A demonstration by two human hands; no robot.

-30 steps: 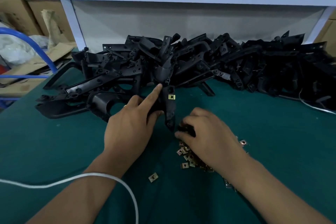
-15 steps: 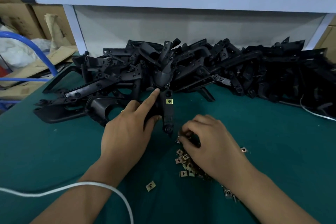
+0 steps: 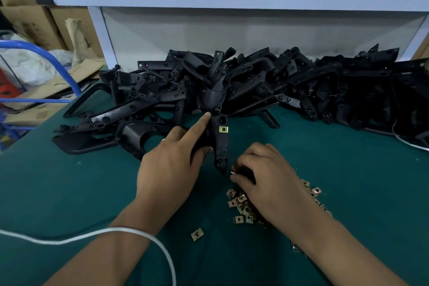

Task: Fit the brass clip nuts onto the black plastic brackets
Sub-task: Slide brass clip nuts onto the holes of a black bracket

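Left hand [image 3: 171, 167] grips the black bracket [image 3: 220, 144]; right hand [image 3: 267, 176] beside it pinches a clip nut [image 3: 232, 172].

Bare forearms, no sleeves, thin ring [image 3: 163, 140] on a left-hand finger

A black plastic bracket [image 3: 220, 144] stands nearly upright at the centre, a narrow arm with round holes and a pointed lower tip touching the green mat. One brass clip nut [image 3: 223, 129], square with a centre hole, sits clipped on its upper part. At five o'clock from it lies a loose heap of clip nuts [image 3: 241, 206]; a single nut [image 3: 197, 234] lies apart at six o'clock. At twelve o'clock sprawls the bracket pile [image 3: 267, 86].
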